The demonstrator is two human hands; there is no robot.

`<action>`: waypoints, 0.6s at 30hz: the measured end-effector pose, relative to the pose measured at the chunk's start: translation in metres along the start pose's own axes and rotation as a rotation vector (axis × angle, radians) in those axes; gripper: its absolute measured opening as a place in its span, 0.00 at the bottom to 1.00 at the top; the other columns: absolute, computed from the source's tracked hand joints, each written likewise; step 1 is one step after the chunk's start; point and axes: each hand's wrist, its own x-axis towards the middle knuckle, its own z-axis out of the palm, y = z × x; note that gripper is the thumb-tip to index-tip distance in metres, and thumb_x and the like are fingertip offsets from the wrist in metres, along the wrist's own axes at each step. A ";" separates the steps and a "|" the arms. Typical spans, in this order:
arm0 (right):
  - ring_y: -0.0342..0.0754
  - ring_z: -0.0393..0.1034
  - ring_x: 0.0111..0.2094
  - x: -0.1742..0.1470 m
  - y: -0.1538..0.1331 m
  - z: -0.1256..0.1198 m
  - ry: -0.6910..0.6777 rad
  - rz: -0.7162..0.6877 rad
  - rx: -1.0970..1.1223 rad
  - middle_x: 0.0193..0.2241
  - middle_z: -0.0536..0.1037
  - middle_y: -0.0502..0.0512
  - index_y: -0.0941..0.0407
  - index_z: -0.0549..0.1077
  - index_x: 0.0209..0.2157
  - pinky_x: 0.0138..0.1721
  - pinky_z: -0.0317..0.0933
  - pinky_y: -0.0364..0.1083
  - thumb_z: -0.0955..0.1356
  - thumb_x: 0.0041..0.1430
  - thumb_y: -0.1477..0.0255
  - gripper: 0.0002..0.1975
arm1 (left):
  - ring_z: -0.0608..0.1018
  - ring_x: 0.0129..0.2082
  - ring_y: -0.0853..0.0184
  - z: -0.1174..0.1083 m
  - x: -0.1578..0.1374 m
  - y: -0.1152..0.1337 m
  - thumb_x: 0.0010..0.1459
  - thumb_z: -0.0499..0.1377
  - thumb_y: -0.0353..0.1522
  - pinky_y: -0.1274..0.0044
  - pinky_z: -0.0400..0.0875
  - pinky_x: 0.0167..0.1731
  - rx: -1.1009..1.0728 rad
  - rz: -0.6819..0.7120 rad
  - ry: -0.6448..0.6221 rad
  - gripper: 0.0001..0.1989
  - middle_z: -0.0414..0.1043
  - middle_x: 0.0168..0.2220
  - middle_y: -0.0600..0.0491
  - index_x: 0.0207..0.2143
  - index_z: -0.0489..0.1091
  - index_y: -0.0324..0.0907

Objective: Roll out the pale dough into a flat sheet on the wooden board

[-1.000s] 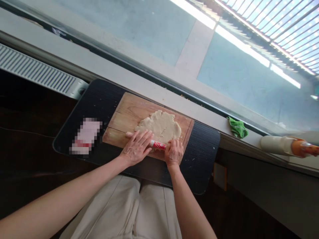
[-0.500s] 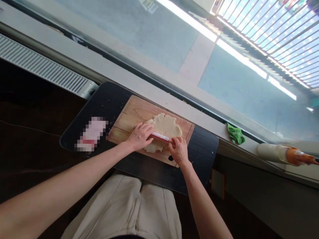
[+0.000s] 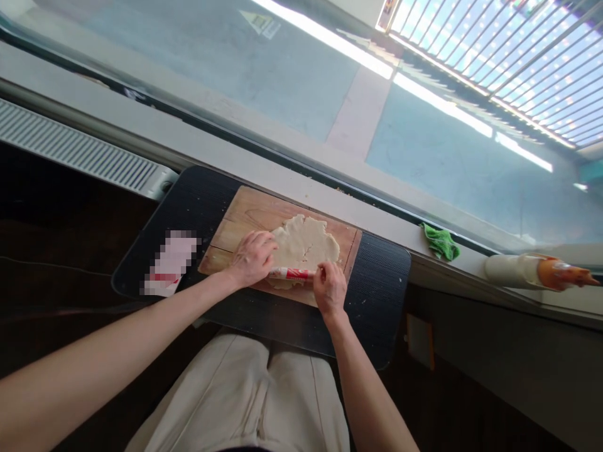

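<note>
Red-and-white printed rolling pin [image 3: 294,274]: lies across the near part of the dough, a hand at each end; both its ends are hidden by the fingers.
Left hand [image 3: 254,256]: fingers curled over the pin's left end, holding it.
Right hand [image 3: 330,286]: closed round the pin's right end, thumb side toward the other hand.
Pale, flat sheet of dough [image 3: 306,242]: ragged at the edge, cracked near the middle; most of it spreads beyond the pin, with a small strip on the near side.
Rectangular brown wooden board [image 3: 249,210]: under the dough, a dark line crossing its left part.
Black worktop with rounded corners [image 3: 377,270]: carries the board; pale specks dot it.
Pink-and-white item, pixelated [image 3: 175,251]: on the worktop, left of the board.
White windowsill [image 3: 277,179]: runs along the worktop's far side.
Crumpled green cloth [image 3: 440,242]: on the sill, near a white cylindrical container with an orange-brown top [image 3: 513,271].
</note>
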 end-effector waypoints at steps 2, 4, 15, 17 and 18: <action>0.47 0.64 0.36 0.015 0.006 0.005 0.038 0.034 -0.049 0.33 0.73 0.53 0.56 0.71 0.37 0.41 0.55 0.44 0.60 0.61 0.75 0.08 | 0.64 0.58 0.56 0.015 0.005 0.006 0.56 0.52 0.32 0.60 0.53 0.59 0.016 -0.047 0.064 0.17 0.65 0.54 0.44 0.48 0.69 0.41; 0.48 0.64 0.37 0.022 0.012 0.010 0.028 0.044 -0.109 0.33 0.73 0.54 0.56 0.71 0.38 0.41 0.55 0.45 0.60 0.60 0.76 0.09 | 0.60 0.61 0.55 0.030 0.006 0.012 0.57 0.51 0.33 0.57 0.47 0.61 0.025 -0.070 0.101 0.20 0.62 0.58 0.43 0.53 0.65 0.40; 0.49 0.61 0.35 -0.032 0.013 0.019 -0.013 0.038 -0.193 0.30 0.72 0.52 0.54 0.71 0.34 0.39 0.51 0.46 0.61 0.56 0.77 0.08 | 0.58 0.63 0.54 0.040 -0.036 0.028 0.58 0.51 0.33 0.55 0.42 0.63 0.039 -0.004 -0.002 0.24 0.59 0.62 0.44 0.57 0.62 0.44; 0.49 0.61 0.36 -0.016 0.015 0.020 -0.005 0.026 -0.200 0.30 0.72 0.53 0.54 0.71 0.35 0.39 0.51 0.47 0.61 0.57 0.76 0.08 | 0.57 0.63 0.54 0.040 -0.027 0.027 0.58 0.51 0.34 0.55 0.42 0.63 0.040 -0.031 -0.008 0.24 0.58 0.62 0.43 0.57 0.62 0.42; 0.49 0.61 0.37 -0.007 0.015 0.020 -0.003 0.021 -0.199 0.31 0.72 0.53 0.54 0.71 0.35 0.39 0.51 0.47 0.61 0.57 0.76 0.08 | 0.57 0.63 0.54 0.040 -0.023 0.026 0.58 0.51 0.34 0.54 0.42 0.63 0.041 -0.046 -0.007 0.24 0.59 0.62 0.43 0.57 0.62 0.42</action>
